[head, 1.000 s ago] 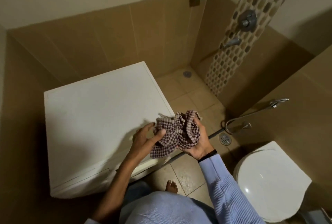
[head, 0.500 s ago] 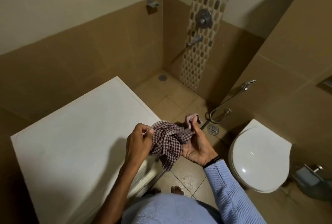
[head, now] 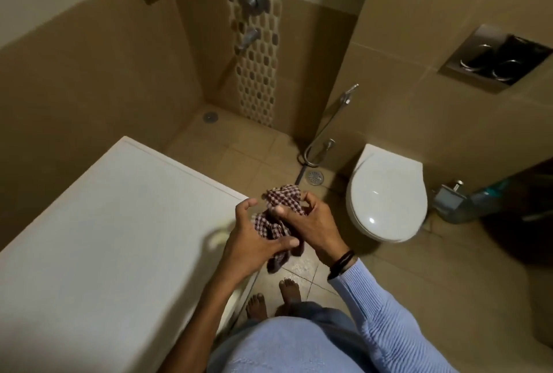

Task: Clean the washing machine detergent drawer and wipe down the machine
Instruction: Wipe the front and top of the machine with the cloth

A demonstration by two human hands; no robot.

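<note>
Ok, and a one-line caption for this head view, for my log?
Person beside a white washing machine bunches a checked cloth between left hand and right hand, toilet lid closed nearby.

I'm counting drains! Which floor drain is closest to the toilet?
The perforated drain right beside the toilet; the plain drain sits far off in the shower corner.

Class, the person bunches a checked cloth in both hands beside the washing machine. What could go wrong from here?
1. The checked cloth hangs loose below the left hand and right hand; it might slip onto the tiled floor and carry grime to the washing machine.
2. The bare feet stand on speckled, possibly wet tiles and may slip.
</note>
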